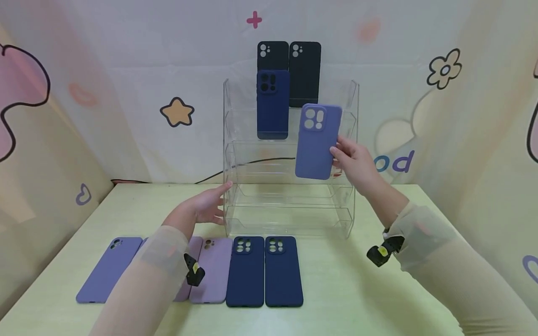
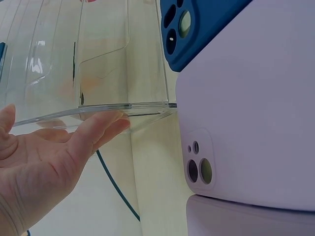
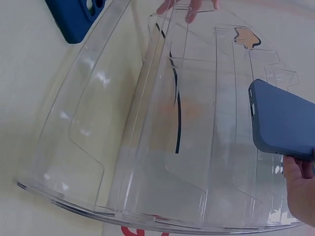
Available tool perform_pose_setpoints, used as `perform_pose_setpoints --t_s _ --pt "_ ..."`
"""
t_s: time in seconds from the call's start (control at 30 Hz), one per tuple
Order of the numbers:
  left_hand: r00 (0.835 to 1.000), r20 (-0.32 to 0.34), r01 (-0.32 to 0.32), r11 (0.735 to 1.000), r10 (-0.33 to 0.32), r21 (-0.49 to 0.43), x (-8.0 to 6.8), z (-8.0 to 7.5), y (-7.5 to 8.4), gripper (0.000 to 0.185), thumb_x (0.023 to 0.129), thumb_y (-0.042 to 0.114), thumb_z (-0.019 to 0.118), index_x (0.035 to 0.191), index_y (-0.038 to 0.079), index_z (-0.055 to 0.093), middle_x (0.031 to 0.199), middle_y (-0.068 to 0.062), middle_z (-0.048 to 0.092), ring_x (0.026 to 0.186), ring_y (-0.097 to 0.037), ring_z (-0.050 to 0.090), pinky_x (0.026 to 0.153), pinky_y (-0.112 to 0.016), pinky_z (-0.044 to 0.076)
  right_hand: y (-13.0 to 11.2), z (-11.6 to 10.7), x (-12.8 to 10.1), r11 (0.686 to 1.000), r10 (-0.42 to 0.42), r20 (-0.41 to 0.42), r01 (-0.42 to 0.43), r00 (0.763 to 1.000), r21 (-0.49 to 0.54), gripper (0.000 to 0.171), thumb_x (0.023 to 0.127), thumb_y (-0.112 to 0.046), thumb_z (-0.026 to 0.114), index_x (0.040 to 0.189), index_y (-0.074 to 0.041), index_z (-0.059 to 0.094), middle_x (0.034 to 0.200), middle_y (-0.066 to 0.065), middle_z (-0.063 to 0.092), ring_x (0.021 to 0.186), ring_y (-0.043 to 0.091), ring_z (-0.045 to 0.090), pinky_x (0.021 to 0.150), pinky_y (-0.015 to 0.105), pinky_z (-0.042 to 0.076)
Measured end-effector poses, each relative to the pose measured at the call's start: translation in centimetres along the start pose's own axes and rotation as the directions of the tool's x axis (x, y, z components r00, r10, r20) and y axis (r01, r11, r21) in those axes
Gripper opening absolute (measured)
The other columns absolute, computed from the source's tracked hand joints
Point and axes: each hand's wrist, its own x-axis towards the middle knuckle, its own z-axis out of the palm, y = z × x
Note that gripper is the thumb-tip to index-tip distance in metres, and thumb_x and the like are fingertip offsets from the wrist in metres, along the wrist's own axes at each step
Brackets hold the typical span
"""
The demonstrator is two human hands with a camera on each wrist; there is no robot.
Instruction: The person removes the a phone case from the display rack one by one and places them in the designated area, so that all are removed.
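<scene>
My right hand (image 1: 357,167) pinches a periwinkle phone case (image 1: 316,151) by its right edge, thumb in front and fingers behind. The case is nearly upright, in front of the right half of a clear tiered display rack (image 1: 290,219). My left hand (image 1: 207,205) rests against the rack's left side panel; in the left wrist view its fingers (image 2: 93,130) lie along that panel. A navy phone case (image 1: 272,109) stands on an upper tier at left. Behind it, on the top tier, stand a black phone case (image 1: 273,53) and a second one (image 1: 305,74) beside it.
On the table (image 1: 336,289), a row of phone cases lies before the rack: a periwinkle one (image 1: 108,273) at left, lilac ones (image 1: 211,275) partly under my left sleeve, then two navy ones (image 1: 284,275). A patterned cloth (image 1: 138,28) hangs behind.
</scene>
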Motion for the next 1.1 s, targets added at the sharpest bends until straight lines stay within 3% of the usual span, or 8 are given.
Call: perform_pose_setpoints --t_s 0.5,1.1 --pt "1.000 0.003 -0.004 1.000 0.004 0.000 0.2 -0.2 -0.1 0.071 0.097 0.054 0.029 0.150 0.023 -0.008 0.153 -0.022 -0.003 0.133 -0.052 0.012 0.103 -0.059 0.025 2.2 0.5 -2.4 0.997 0.062 0.083 -0.059 0.995 -0.041 0.054 0.098 -0.020 0.048 0.146 -0.004 0.028 0.134 0.019 0.048 0.117 0.031 0.052 0.092 0.036 0.044" --pt "1.000 0.001 -0.008 1.000 0.008 0.006 0.2 -0.1 -0.1 0.069 0.099 0.051 0.026 0.150 0.019 -0.007 0.152 -0.024 -0.001 0.132 -0.052 0.016 0.101 -0.059 0.028 4.2 1.4 -5.6 0.993 0.113 0.159 -0.116 0.981 0.009 0.052 0.098 -0.018 0.049 0.145 -0.005 0.031 0.135 0.021 0.047 0.118 0.035 0.050 0.090 0.038 0.045"
